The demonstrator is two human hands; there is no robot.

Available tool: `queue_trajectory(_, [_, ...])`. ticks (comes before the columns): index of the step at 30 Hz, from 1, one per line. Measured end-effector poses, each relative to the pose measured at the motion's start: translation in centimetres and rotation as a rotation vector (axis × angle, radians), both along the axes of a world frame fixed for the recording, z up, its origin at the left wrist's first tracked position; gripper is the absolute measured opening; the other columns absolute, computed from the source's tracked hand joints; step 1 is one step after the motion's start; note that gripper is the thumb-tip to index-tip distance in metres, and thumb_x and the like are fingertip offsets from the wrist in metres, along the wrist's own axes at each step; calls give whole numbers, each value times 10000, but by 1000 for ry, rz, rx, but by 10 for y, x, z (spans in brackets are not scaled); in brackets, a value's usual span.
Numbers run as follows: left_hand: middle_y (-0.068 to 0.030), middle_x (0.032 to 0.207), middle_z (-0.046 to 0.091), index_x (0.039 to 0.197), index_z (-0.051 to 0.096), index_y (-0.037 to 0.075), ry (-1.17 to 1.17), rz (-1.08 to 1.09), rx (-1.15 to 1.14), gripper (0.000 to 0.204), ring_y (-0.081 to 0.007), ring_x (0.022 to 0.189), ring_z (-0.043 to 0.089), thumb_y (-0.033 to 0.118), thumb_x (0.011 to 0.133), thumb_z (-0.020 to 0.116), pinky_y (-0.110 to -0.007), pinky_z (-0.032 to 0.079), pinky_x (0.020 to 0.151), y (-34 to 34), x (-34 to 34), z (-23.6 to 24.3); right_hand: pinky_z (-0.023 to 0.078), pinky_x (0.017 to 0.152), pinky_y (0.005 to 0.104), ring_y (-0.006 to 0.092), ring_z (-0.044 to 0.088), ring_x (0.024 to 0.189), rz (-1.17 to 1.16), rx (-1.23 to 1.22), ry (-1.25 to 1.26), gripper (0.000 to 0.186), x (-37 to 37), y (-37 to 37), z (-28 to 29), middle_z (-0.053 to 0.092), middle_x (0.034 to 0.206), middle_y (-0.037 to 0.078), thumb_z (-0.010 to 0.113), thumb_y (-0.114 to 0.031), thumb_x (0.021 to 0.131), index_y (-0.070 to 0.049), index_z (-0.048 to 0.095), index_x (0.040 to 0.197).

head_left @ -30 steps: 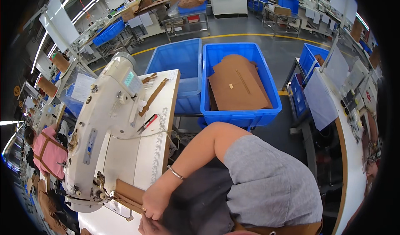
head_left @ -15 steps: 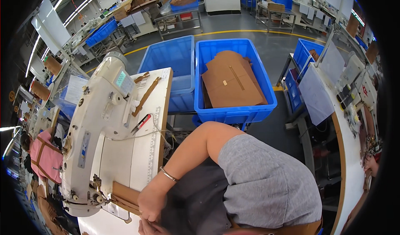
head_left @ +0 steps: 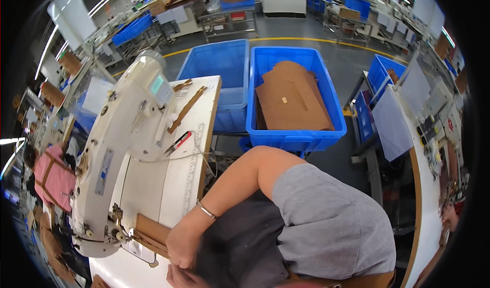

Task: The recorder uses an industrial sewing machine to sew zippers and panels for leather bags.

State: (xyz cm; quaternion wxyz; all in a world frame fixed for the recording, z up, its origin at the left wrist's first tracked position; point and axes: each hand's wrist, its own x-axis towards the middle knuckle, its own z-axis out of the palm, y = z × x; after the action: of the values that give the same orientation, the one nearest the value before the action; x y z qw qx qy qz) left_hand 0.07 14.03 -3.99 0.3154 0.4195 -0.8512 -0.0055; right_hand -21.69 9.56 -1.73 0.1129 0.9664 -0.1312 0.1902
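A folded brown fabric piece [head_left: 150, 230] lies on the white machine bed, one end at the needle area of the white sewing machine [head_left: 99, 196]. My right hand [head_left: 184, 243], with a silver bangle at the wrist, is closed on the piece's near end. Just below it, my left hand [head_left: 184, 278] shows only in part at the lower edge. Its fingers are curled together against the right fingertips, and what they pinch is hidden. Red-handled thread snips [head_left: 178, 142] and a narrow brown strip [head_left: 187, 109] rest farther back on the table.
Beyond the table's edge stands a blue bin [head_left: 296, 140] holding stacked brown panels [head_left: 293, 96]. Another blue bin [head_left: 229, 119] is beside it. A second white worktable [head_left: 426, 226] runs along the right. A person in pink [head_left: 53, 178] sits at the far left.
The whole view has shifted slightly, so the bins and table sit a little farther right. Both hands stay at the brown fabric piece with barely any visible movement.
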Motion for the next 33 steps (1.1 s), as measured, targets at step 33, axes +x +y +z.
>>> queue_trajectory(33, [-48,1224,754,1153,783,121,-46,-88,35,403,-268,1128,684,104,751,797,-467,531,1020,-15,5,26,562,798,364,244,641,913,-31,178,-272,290,-14,29,-4,649,946,93,673,-148,769,10,700,1011])
